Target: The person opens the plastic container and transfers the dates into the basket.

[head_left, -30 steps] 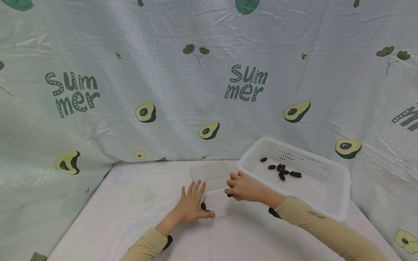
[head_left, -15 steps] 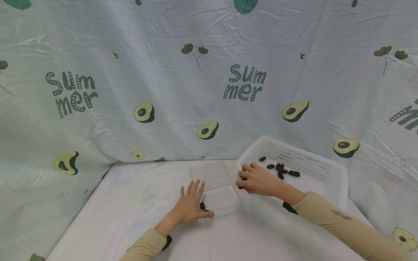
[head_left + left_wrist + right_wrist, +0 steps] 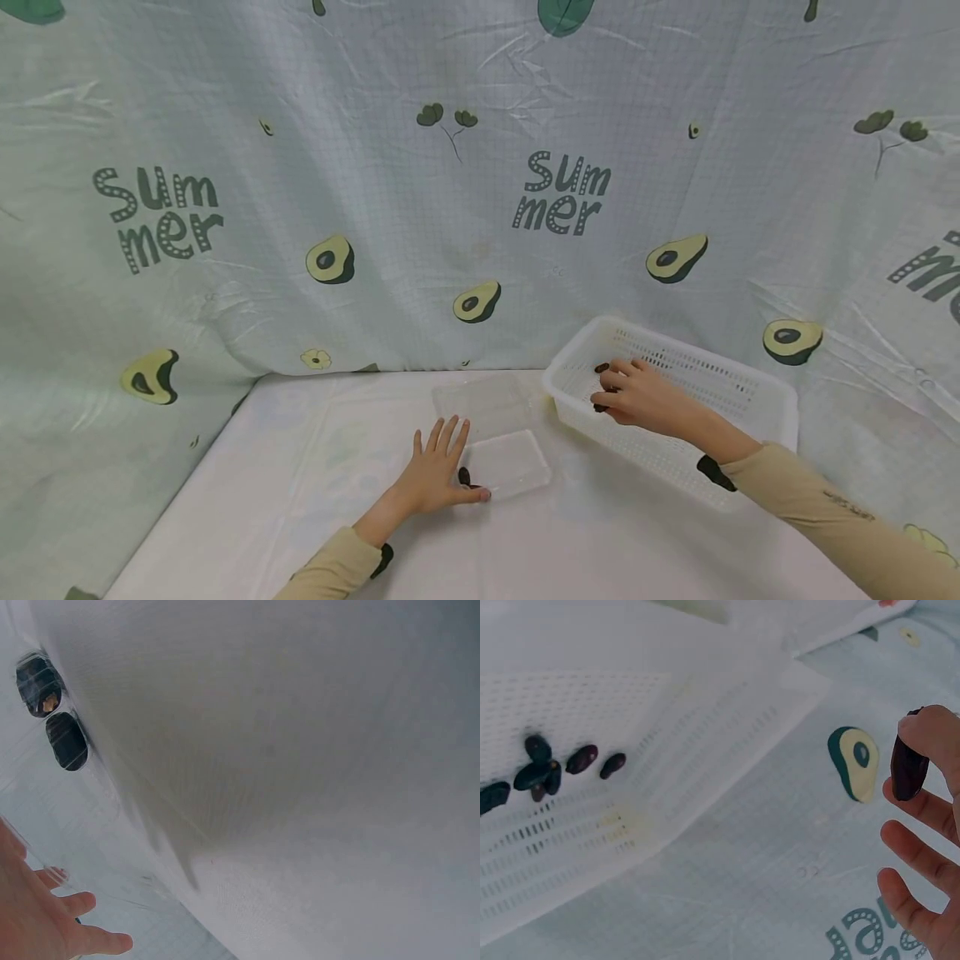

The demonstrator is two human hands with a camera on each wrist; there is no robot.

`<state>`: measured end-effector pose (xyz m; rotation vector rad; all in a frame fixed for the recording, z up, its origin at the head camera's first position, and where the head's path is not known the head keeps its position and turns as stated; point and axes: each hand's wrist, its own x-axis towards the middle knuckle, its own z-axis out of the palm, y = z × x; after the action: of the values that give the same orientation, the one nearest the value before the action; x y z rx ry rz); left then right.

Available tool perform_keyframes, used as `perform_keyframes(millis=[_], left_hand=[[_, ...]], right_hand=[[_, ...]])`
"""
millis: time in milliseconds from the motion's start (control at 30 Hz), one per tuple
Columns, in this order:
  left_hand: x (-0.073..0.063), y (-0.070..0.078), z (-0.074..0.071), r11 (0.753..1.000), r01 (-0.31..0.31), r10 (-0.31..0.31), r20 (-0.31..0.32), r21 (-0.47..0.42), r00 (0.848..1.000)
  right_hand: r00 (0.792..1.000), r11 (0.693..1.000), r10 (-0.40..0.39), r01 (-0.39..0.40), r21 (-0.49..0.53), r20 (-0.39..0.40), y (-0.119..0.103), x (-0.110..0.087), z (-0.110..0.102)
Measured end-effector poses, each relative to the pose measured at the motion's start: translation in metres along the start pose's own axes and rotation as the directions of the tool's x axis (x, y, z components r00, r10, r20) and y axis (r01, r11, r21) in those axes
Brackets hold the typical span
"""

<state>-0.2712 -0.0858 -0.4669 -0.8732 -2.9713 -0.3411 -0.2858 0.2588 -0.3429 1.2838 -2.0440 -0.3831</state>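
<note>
A shallow clear plastic box [image 3: 517, 461] sits on the white table, and my left hand [image 3: 431, 482] rests against its left side with fingers spread and thumb along the front. Two dark oval fruits [image 3: 67, 742] lie inside the box near its wall. My right hand [image 3: 647, 402] hovers over the white slotted basket [image 3: 783, 417], pinching a dark date-like fruit [image 3: 909, 766] between thumb and forefinger while the other fingers stay apart. Several similar fruits [image 3: 536, 774] lie on the basket floor, mostly hidden by the right hand in the head view.
Behind the box lies a flat clear plastic piece, like a lid [image 3: 483, 402]. A patterned curtain [image 3: 405, 208] with avocado prints hangs along the back of the table [image 3: 330, 467] and round its sides. The basket stands at the back right.
The right hand has moved right, from above the clear box to over the basket, carrying the dark date-like fruit. The left hand stays at the box.
</note>
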Motion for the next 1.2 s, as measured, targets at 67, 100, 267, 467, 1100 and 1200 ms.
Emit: perform_keyframes(millis=[67, 100, 267, 467, 1100, 1200], left_hand=[[0.000, 0.000, 0.001, 1.000, 0.003, -0.003, 0.001, 0.001, 1.000], [0.000, 0.000, 0.001, 1.000, 0.004, -0.004, 0.003, 0.002, 1.000], [0.000, 0.000, 0.001, 1.000, 0.009, -0.009, 0.008, 0.001, 1.000], [0.001, 0.000, 0.001, 1.000, 0.012, -0.013, 0.013, 0.016, 1.000], [-0.001, 0.000, 0.001, 1.000, 0.007, -0.007, 0.005, 0.013, 1.000], [-0.001, 0.000, 0.001, 1.000, 0.003, -0.003, 0.001, 0.019, 1.000]], right_hand=[[1.000, 1.000, 0.013, -0.013, -0.008, -0.001, 0.005, -0.007, 0.002], [1.000, 1.000, 0.020, -0.020, -0.010, 0.000, 0.007, -0.010, 0.002], [0.998, 0.998, 0.059, -0.058, -0.027, 0.026, 0.020, -0.026, 0.006], [0.996, 0.994, 0.089, -0.088, -0.069, 0.018, 0.037, -0.043, 0.008], [0.981, 0.977, 0.196, -0.195, -0.085, 0.003, 0.074, -0.079, 0.043], [0.978, 0.973, 0.207, -0.206, -0.103, -0.003, 0.076, -0.082, 0.052]])
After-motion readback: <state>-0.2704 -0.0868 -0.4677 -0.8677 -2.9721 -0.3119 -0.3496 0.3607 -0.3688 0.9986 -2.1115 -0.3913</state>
